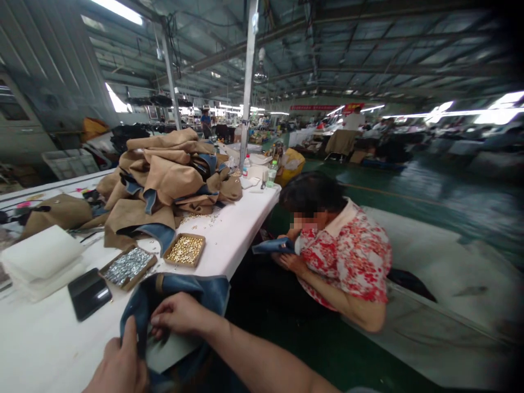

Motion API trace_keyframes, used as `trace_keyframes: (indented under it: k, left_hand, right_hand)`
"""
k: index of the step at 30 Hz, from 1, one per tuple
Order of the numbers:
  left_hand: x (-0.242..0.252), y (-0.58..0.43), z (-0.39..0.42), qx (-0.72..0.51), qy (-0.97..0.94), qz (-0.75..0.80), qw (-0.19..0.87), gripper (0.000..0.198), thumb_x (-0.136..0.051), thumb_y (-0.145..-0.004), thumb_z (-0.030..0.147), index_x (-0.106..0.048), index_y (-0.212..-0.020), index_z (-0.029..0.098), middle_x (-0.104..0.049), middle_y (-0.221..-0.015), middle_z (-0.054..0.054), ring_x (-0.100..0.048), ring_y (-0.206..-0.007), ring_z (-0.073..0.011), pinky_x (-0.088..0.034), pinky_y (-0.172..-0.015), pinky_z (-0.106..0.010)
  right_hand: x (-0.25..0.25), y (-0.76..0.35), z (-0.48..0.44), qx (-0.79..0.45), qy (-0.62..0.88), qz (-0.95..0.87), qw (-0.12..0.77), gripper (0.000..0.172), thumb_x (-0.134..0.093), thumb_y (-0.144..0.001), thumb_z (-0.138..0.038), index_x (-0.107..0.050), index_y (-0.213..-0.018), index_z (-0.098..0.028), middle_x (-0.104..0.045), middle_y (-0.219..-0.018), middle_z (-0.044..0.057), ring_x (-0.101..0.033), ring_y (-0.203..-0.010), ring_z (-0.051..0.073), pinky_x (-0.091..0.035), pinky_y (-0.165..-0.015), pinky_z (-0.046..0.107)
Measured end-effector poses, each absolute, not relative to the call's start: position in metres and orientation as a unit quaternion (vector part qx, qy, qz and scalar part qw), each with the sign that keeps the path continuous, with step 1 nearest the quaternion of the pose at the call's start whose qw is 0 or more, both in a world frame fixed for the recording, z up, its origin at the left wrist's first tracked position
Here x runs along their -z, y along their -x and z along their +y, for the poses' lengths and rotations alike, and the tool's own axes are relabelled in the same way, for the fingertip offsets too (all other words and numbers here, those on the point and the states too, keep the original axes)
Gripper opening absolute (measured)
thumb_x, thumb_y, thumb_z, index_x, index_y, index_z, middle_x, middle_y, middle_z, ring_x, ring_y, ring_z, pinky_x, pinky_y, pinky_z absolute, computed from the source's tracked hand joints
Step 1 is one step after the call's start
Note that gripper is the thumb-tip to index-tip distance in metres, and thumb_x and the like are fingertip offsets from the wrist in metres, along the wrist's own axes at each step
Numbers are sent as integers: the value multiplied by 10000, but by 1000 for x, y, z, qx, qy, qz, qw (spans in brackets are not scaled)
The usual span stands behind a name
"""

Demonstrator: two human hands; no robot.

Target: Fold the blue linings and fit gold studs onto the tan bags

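Note:
A blue fabric piece with a tan lining (192,292) lies over the near edge of the white table (241,229). My right hand (178,315) rests on top of it with the fingers curled and pinched into the cloth. My left hand (118,363) comes up from the bottom of the view and grips the cloth's left edge, thumb raised along it. Just beyond the cloth stand two shallow cardboard trays, one with silver metal studs (127,266) and one with gold studs (185,250).
A heap of tan and blue fabric pieces (172,180) covers the table's middle. A black phone (89,293) and a stack of white foam sheets (41,259) lie at the left. A seated person in a red floral shirt (347,256) bends over blue cloth at the right.

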State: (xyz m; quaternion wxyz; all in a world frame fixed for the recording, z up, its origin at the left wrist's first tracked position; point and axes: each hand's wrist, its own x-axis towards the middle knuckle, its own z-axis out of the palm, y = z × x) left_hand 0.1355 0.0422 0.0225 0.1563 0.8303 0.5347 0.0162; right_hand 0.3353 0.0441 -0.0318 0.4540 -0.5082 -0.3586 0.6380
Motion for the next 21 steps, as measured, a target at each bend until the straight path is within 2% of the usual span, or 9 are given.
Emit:
trace_keyframes:
  k: [2, 4, 6, 8, 10, 12, 15, 18, 21]
  left_hand:
    - [-47, -146, 29, 49, -826, 550, 115, 600, -279, -1117, 269, -387, -1686, 113, -666, -1273, -195, -786, -1129, -386, -579, -819, -475]
    - [-68, -157, 18, 66, -828, 553, 69, 496, -229, -1118, 193, -508, -1517, 98, -651, -1221, -187, -776, -1114, -374, -539, -771, -428]
    - [-80, -167, 14, 51, -832, 550, 51, 419, -254, -1110, 155, -549, -1403, 102, -632, -1238, -191, -751, -1137, -350, -520, -760, -384]
    - [-82, -172, 12, 23, -833, 551, 55, 423, -313, -1097, 141, -511, -1468, 93, -611, -1321, -204, -729, -1178, -329, -516, -772, -359]
    - [-77, -174, 13, -7, -833, 551, 56, 554, -371, -1093, 164, -378, -1641, 80, -578, -1425, -221, -718, -1217, -325, -525, -807, -362]
    - [-69, -175, 14, -18, -836, 546, 53, 739, -467, -1102, 256, -192, -1764, 76, -540, -1500, -243, -709, -1251, -349, -540, -838, -380]
    - [-62, -182, 18, -4, -839, 543, 48, 1011, -639, -1062, 403, -46, -1809, 65, -538, -1498, -254, -700, -1262, -384, -551, -821, -389]
    - [-61, -194, 21, 10, -838, 546, 24, 1000, -683, -1029, 361, -134, -1800, 39, -582, -1428, -256, -708, -1234, -384, -546, -811, -379]
    - [-61, -206, 23, 29, -829, 559, 1, 727, -551, -1066, 224, -332, -1714, -23, -626, -1352, -287, -734, -1189, -371, -545, -834, -366]
  right_hand:
    - [28, -335, 40, -627, 515, -371, 451, 515, -1043, -785, -540, -835, -1018, -131, -760, -818, 23, -719, -734, 153, -594, -751, 267]
    - [23, -334, 37, -615, 523, -380, 452, 573, -1077, -727, -538, -840, -1037, -118, -762, -816, 25, -725, -747, 160, -589, -767, 276]
    - [21, -333, 36, -611, 526, -379, 454, 584, -1074, -724, -530, -837, -1048, -106, -765, -817, 31, -728, -748, 168, -588, -763, 286]
    - [22, -333, 37, -610, 526, -380, 455, 578, -1066, -728, -517, -836, -1054, -98, -772, -824, 37, -732, -754, 175, -586, -764, 291]
    - [26, -332, 38, -605, 526, -393, 450, 526, -1053, -747, -466, -845, -1060, -97, -780, -839, 38, -736, -770, 179, -584, -778, 290]
    - [30, -332, 39, -581, 538, -415, 448, 398, -1012, -797, -367, -862, -1056, -105, -790, -864, 35, -729, -787, 170, -571, -792, 279]
    - [35, -333, 41, -539, 558, -443, 449, 207, -923, -861, -240, -881, -1027, -124, -800, -902, 24, -697, -801, 148, -540, -799, 258]
    - [36, -334, 41, -520, 567, -464, 439, 145, -831, -882, -151, -888, -1014, -133, -795, -893, 8, -667, -791, 140, -511, -789, 248]
    - [38, -335, 42, -508, 584, -472, 422, 154, -764, -870, -92, -883, -963, -124, -771, -849, -5, -622, -756, 133, -468, -741, 242]
